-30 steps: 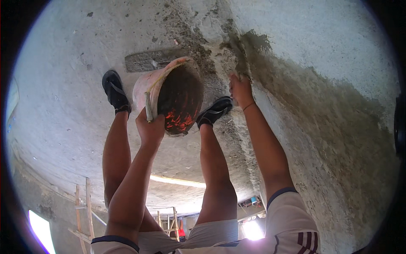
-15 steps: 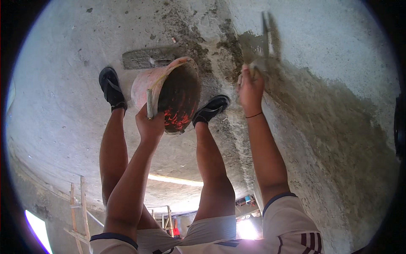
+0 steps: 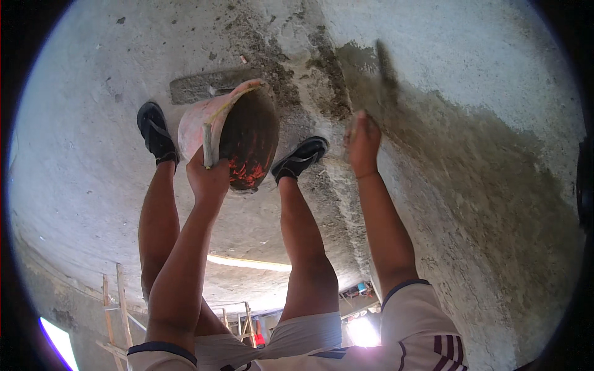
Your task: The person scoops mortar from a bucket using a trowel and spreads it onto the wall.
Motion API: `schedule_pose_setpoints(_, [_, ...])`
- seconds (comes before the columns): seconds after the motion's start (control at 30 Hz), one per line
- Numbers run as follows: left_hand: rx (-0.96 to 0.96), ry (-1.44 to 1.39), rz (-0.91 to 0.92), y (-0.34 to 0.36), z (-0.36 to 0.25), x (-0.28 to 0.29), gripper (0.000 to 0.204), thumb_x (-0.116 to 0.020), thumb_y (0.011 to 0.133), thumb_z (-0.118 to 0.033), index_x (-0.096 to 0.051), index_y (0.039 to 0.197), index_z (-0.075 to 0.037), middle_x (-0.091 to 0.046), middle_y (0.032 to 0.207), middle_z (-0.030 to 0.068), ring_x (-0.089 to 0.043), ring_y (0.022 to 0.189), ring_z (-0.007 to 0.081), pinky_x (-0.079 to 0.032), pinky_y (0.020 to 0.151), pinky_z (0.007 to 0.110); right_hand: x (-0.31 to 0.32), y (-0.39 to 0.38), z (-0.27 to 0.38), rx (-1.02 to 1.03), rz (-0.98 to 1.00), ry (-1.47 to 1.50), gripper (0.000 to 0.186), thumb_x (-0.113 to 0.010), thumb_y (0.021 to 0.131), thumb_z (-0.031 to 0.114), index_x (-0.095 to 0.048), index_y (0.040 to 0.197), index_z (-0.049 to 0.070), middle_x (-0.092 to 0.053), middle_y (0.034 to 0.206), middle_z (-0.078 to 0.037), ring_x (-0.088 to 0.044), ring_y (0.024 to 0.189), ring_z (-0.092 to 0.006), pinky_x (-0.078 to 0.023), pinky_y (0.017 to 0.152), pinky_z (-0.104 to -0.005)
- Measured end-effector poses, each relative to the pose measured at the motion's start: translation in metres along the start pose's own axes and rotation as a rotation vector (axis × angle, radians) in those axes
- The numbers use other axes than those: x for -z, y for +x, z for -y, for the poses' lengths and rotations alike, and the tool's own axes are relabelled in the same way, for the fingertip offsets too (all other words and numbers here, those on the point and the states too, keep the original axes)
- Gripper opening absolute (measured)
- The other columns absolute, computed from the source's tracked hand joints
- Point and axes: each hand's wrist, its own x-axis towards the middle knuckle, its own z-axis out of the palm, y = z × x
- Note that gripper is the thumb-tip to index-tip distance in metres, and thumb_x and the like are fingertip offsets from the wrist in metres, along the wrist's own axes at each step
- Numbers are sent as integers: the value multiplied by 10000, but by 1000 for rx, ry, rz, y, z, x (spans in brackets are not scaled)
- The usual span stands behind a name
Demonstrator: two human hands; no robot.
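Note:
My left hand [image 3: 207,176] grips a pale pink bucket [image 3: 192,127] by its rim beside the stick-like handle; the bucket is tipped toward me, showing a dark inside with bright red patches. My right hand [image 3: 364,141] is closed on a trowel, whose blurred blade [image 3: 383,68] lies against the damp, darker band of the wall [image 3: 482,154]. A flat grey float [image 3: 189,89] with a handle lies on the concrete floor [image 3: 80,161] just beyond the bucket.
My sandalled feet [image 3: 154,133] stand on either side of the bucket. A rough, debris-strewn seam [image 3: 309,80] runs where floor meets wall. Wooden ladder-like frames [image 3: 120,300] and bright openings [image 3: 55,340] appear along the lower edge.
My right hand and trowel swept rightward onto the wall, then shifted slightly down. The bucket stays in my left hand, while it and the floor appear a little further left in view.

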Motion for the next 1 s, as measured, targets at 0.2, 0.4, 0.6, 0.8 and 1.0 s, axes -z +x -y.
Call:
schedule_pose_setpoints(0.2, [23, -72, 6, -1, -4, 7, 267, -557, 669, -46, -636, 909, 40, -635, 692, 115, -587, 665, 154, -464, 647, 318, 10, -25, -6, 127, 78, 100, 348, -519, 939, 386, -495, 786, 75, -484, 604, -29, -465, 484, -115, -362, 416, -279])
schedule_pose_setpoints(0.4, [100, -130, -16, 5, 1, 0, 271, -566, 670, -57, -636, 912, 43, -638, 719, 112, -591, 694, 161, -466, 665, 314, 22, 30, -22, -149, 57, -271, 356, -475, 960, 382, -516, 805, 65, -491, 582, -28, -450, 445, -119, -388, 434, -271])
schedule_pose_setpoints(0.6, [129, -118, -51, 8, 8, 13, 265, -584, 674, -72, -635, 909, 42, -644, 745, 88, -590, 700, 148, -465, 664, 299, -1, -18, -18, -37, -47, 14, 306, -479, 954, 348, -533, 894, 53, -486, 616, -18, -455, 468, -112, -390, 439, -257])
schedule_pose_setpoints(0.8, [119, -213, 9, 7, 8, 14, 239, -586, 682, -58, -633, 896, 38, -633, 749, 61, -579, 682, 131, -462, 638, 287, -17, -68, -53, -236, 445, -162, 213, -525, 921, 257, -560, 946, 48, -538, 702, -49, -503, 549, -125, -444, 498, -284])
schedule_pose_setpoints(1.0, [134, -219, 15, 1, 12, 16, 206, -579, 686, -42, -628, 871, 36, -624, 742, 43, -568, 680, 120, -450, 621, 277, -96, -82, -63, 242, 789, -967, 253, -560, 837, 197, -595, 970, -15, -644, 842, -214, -640, 765, -362, -502, 713, -441])
